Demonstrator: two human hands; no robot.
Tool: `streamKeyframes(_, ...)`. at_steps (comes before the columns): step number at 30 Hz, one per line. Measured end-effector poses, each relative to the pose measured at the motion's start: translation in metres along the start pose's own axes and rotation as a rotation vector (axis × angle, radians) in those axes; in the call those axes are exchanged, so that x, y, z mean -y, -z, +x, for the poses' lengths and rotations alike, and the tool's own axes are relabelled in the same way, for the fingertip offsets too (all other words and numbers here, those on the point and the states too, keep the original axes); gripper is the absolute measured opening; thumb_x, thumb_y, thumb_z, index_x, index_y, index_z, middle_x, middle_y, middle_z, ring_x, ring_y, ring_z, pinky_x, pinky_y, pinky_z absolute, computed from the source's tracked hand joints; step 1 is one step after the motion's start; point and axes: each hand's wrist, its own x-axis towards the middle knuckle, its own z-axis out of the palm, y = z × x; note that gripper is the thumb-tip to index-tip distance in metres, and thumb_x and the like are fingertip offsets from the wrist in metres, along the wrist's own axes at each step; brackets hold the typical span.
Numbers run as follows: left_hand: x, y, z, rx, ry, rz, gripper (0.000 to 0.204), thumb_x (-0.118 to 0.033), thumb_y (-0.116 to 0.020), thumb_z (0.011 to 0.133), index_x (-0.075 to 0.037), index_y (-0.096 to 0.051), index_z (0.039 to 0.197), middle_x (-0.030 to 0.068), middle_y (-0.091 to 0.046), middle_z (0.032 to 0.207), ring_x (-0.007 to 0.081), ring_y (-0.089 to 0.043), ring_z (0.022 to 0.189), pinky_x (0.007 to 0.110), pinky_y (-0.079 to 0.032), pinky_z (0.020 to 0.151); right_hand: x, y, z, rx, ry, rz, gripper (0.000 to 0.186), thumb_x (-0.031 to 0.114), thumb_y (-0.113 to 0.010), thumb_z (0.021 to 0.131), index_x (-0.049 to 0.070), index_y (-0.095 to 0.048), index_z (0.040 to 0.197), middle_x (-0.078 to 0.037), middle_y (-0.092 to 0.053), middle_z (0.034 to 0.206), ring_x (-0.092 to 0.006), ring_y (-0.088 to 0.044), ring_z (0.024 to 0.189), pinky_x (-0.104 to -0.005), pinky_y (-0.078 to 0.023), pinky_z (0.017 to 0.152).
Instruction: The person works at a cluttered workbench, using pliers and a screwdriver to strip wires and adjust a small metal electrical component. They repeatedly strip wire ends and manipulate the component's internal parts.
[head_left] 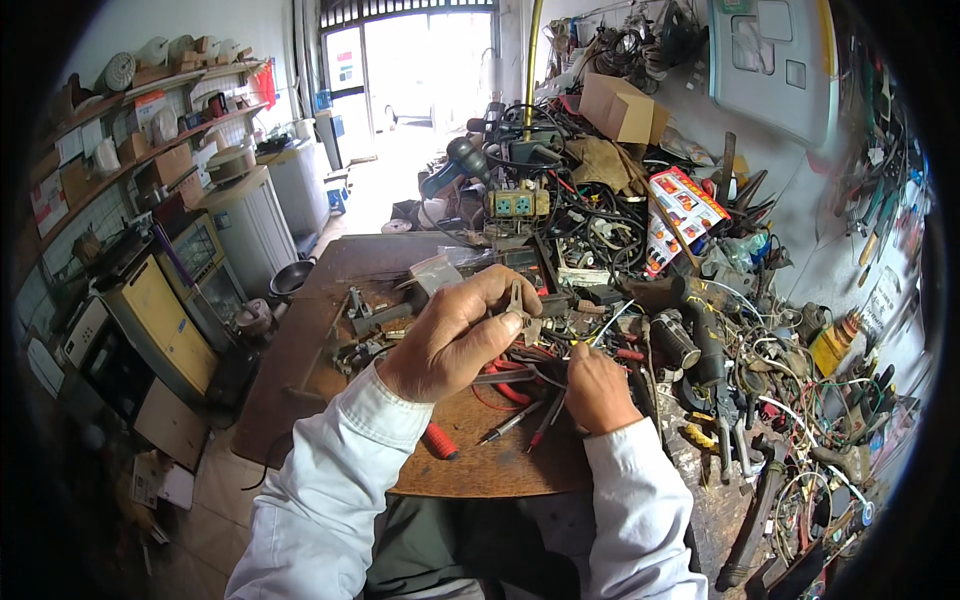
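while the left hand pinches a small metal part above the workbench middle, the right hand seems closed around thin wires; joining them likely needs steady alignment.

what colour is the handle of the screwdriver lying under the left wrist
Red: the screwdriver handle lies on the brown wooden bench; the head view shows it.

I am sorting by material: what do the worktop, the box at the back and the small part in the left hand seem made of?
Worktop: worn brown wood, dull and scratched. Box: plain brown cardboard, with folded edges. Small part pinched by the left hand: probably grey metal, but too small to be sure.
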Motion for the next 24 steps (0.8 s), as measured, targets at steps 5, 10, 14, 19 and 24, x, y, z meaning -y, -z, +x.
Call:
streamKeyframes(5,0.005,-0.008,0.019,0.021,0.062,0.119,0.034,-0.027,-0.049,0.097,0.002,-0.058,0.111,0.0037,-0.061,0.09,0.0078,-0.053,0.08,0.025,-0.045,0.071,-0.002,0.029,-0.049,-0.203,-0.229,0.195,0.012,0.0,-0.053,0.079,-0.003,-0.047,0.089,-0.025,-0.061,0.08,-0.0466,-0.061,0.077,-0.0511,-0.05,0.07)
streamKeyframes(10,0.01,-0.007,0.041,-0.014,-0.014,0.215,0.036,-0.03,-0.047,0.1,0.002,-0.058,0.113,0.0032,-0.06,0.09,0.0079,-0.053,0.081,0.025,-0.045,0.072,0.007,0.033,-0.091,-0.463,-0.485,0.885,0.026,0.019,-0.06,0.097,-0.007,-0.062,0.099,-0.01,-0.061,0.073,-0.0139,-0.053,0.066,-0.0318,-0.045,0.06)
streamKeyframes(14,-0.009,0.003,0.065,-0.105,-0.114,0.331,0.041,-0.034,-0.045,0.103,0.004,-0.058,0.111,0.0049,-0.058,0.084,0.013,-0.055,0.083,0.029,-0.048,0.077,0.012,0.03,-0.121,-0.467,-0.579,1.124,0.022,0.018,-0.06,0.099,-0.005,-0.062,0.099,0.001,-0.054,0.07,-0.0059,-0.045,0.063,-0.0241,-0.037,0.055)
streamKeyframes(19,-0.07,0.028,0.046,-0.133,-0.207,0.561,0.045,-0.038,-0.044,0.102,0.001,-0.063,0.114,0.0029,-0.062,0.084,0.0099,-0.053,0.075,0.026,-0.045,0.069,0.025,0.022,-0.139,-0.54,-0.551,1.338,0.015,0.016,-0.059,0.1,0.002,-0.058,0.096,0.006,-0.047,0.066,-0.001,-0.039,0.053,-0.0189,-0.029,0.046)
streamKeyframes(24,-0.109,0.021,-0.011,-0.09,0.139,0.605,0.04,-0.035,-0.045,0.101,-0.003,-0.063,0.115,0.0003,-0.06,0.08,0.0069,-0.053,0.072,0.022,-0.042,0.062,0.049,0.025,-0.139,-0.444,-0.537,1.34,0.009,0.008,-0.059,0.097,-0.001,-0.057,0.099,0.004,-0.053,0.073,-0.0027,-0.045,0.06,-0.0193,-0.035,0.052)
